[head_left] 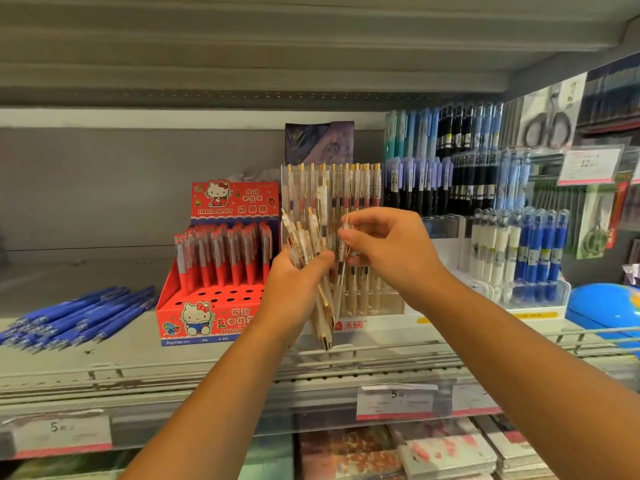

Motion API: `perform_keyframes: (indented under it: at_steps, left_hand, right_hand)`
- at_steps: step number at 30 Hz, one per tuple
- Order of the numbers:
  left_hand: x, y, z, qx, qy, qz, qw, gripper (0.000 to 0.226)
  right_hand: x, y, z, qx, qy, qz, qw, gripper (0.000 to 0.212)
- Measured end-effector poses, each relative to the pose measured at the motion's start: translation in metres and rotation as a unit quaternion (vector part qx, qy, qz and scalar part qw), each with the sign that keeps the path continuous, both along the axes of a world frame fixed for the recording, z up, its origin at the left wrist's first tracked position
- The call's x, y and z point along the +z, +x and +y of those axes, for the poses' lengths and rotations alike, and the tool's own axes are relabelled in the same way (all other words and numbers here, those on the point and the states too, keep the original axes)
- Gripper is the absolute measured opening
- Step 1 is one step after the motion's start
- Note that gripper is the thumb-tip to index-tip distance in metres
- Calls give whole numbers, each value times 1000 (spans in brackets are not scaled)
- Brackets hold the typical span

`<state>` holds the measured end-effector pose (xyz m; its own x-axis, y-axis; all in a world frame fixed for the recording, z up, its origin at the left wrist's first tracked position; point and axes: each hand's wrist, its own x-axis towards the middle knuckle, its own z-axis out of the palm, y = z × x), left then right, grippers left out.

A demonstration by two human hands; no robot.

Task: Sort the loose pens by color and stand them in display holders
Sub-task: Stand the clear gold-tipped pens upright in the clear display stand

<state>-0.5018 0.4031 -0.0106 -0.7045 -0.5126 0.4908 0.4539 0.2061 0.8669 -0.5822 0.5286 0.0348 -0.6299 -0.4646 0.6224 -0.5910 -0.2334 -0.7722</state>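
My left hand (294,289) grips a bundle of cream pens with gold clips (313,258), held upright in front of the shelf. My right hand (384,247) pinches a single cream pen (343,251) beside the bundle, its top between thumb and forefinger. Behind both hands stands a clear display holder (332,192) with a row of matching cream pens. To its left is a red cartoon-cat display box (207,306) with red pens (221,254) in its back rows and open holes in front. A loose pile of blue pens (79,320) lies on the shelf at the left.
Tiered clear holders with purple, black, white and blue pens (519,244) fill the right. A blue rounded object (606,310) sits at the far right. Scissors packs (550,126) hang above. Price tags (398,400) line the shelf edge; notebooks (433,452) lie on the shelf below.
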Motion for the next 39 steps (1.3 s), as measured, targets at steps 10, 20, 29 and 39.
perform_keyframes:
  at_steps: [10,20,29,39]
  left_hand:
    - [0,4,-1,41,21,-4,999,6]
    - [0,3,2,46,-7,-16,999,5]
    - [-1,2,1,41,-24,2,999,8]
    - [0,3,1,52,-39,2,998,8]
  right_hand:
    - [17,-51,30,-166,-45,40,984,22]
    - [1,-76,20,-182,12,57,982,26]
    - [-22,-80,16,-185,81,62,977,23]
    - [-28,-72,20,-202,102,84,971,26]
